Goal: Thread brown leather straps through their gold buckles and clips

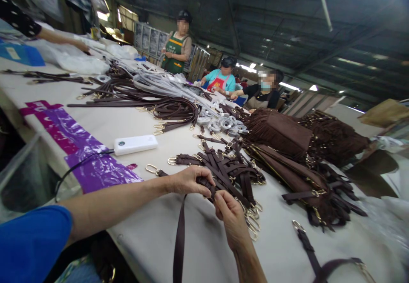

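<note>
Dark-brown strap (179, 240) hangs gripped above the pale table (150, 232): the left hand (191, 181) curls thumb and fingers round it, the right hand (230, 215) pinches close beside (one length dangles).

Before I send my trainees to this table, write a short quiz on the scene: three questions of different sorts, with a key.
1. What do the left grip and right grip hold between them? a) a purple sheet; b) a brown strap; c) a clear bag.
2. True or false: a black cable runs from the white device.
3. What is the main colour of the apron on the standing person beyond the table?

Key: 1 b; 2 true; 3 green.
</note>
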The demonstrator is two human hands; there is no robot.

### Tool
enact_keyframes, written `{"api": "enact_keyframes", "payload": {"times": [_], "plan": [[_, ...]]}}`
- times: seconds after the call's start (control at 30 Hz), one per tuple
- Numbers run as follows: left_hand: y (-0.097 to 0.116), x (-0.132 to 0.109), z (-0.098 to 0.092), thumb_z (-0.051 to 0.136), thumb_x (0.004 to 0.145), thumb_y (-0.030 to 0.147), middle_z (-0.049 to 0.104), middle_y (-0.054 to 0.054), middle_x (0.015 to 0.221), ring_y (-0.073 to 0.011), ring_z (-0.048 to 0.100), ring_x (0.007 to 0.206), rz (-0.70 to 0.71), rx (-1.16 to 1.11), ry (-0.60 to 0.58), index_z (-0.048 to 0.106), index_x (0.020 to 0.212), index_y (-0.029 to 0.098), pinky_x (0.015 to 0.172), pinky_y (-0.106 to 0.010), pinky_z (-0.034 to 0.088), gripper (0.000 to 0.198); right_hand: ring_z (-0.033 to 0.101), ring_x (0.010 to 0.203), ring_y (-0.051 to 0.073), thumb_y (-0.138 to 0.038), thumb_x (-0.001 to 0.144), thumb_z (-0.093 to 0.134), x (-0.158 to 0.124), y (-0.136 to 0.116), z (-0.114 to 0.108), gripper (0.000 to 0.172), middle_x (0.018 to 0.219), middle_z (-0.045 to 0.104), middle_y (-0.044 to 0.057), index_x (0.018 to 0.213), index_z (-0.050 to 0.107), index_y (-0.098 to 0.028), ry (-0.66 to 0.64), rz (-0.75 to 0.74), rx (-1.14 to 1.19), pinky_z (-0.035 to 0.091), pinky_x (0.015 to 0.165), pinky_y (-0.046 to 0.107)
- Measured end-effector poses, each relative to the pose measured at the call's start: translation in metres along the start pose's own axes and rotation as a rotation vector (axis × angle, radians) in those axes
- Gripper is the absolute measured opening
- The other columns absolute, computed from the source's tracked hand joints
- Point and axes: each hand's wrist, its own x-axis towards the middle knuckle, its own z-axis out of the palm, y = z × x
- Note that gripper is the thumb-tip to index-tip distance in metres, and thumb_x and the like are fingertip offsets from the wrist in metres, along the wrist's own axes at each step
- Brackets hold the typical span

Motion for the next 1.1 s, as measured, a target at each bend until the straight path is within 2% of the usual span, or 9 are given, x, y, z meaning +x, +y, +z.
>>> {"api": "enact_keyframes", "payload": {"times": [0.13,0.3,0.47,0.7,0.8,0.97,1.1], "plan": [[-0.0015,-0.0004,-0.0017,0.079,0.065,0.026,0.062,0.001,0.068,-0.0086,0.052,0.061,0.006,0.092,0.008,0.067,0.085,0.012,0.058,-0.018,0.040,0.027,0.024,0.052,0.011,-0.055,0.085,0.059,-0.0013,-0.0007,0.0014,0.038,0.057,0.030,-0.007,0.072,0.054,-0.019,0.048,-0.020,0.008,0.018,0.047,0.025],[-0.0012,0.0000,0.0022,0.078,0.065,0.026,0.062,0.000,0.068,-0.0085,0.052,0.060,-0.004,-0.029,0.056,0.066,0.086,0.011,0.056,-0.017,0.040,0.028,0.027,0.054,0.011,-0.053,0.084,0.060,-0.0007,-0.0054,-0.0020,0.038,0.058,0.035,-0.005,0.069,0.056,-0.019,0.067,-0.050,-0.082,0.022,0.048,0.024],[0.0060,0.0008,0.0050,0.078,0.065,0.025,0.061,0.001,0.066,-0.0077,0.051,0.059,0.019,0.006,0.048,0.066,0.083,0.011,0.056,-0.017,0.040,0.026,0.029,0.052,0.012,-0.054,0.083,0.060,-0.0007,-0.0045,-0.0050,0.038,0.056,0.037,-0.005,0.067,0.057,-0.019,0.045,-0.059,-0.113,0.023,0.047,0.024],[0.0029,-0.0006,0.0021,0.078,0.066,0.027,0.062,0.001,0.066,-0.0083,0.054,0.059,-0.008,0.021,0.013,0.065,0.085,0.011,0.056,-0.018,0.041,0.028,0.024,0.053,0.011,-0.052,0.086,0.057,-0.0021,-0.0017,-0.0007,0.036,0.058,0.029,-0.007,0.073,0.055,-0.019,0.026,-0.051,-0.039,0.020,0.047,0.024],[-0.0006,-0.0008,0.0025,0.078,0.066,0.028,0.064,0.000,0.068,-0.0091,0.055,0.060,-0.028,-0.002,-0.007,0.066,0.084,0.011,0.057,-0.018,0.041,0.028,0.026,0.054,0.011,-0.051,0.088,0.056,-0.0020,-0.0019,-0.0018,0.035,0.059,0.031,-0.006,0.075,0.055,-0.019,0.019,-0.067,-0.039,0.021,0.049,0.024],[0.0017,0.0003,0.0047,0.081,0.065,0.033,0.065,-0.002,0.070,-0.0098,0.057,0.062,-0.014,-0.071,0.051,0.067,0.086,0.011,0.058,-0.019,0.043,0.034,0.027,0.054,0.011,-0.048,0.089,0.056,-0.0012,-0.0026,-0.0075,0.033,0.059,0.033,-0.006,0.074,0.056,-0.018,0.012,-0.060,-0.070,0.021,0.049,0.024],[0.0045,0.0003,0.0054,0.082,0.064,0.034,0.065,-0.002,0.068,-0.0099,0.058,0.059,-0.013,-0.100,0.004,0.066,0.085,0.010,0.057,-0.019,0.044,0.036,0.025,0.053,0.010,-0.048,0.087,0.057,-0.0002,-0.0017,-0.0061,0.033,0.058,0.031,-0.006,0.074,0.056,-0.018,-0.022,-0.052,-0.050,0.020,0.047,0.024]]}}
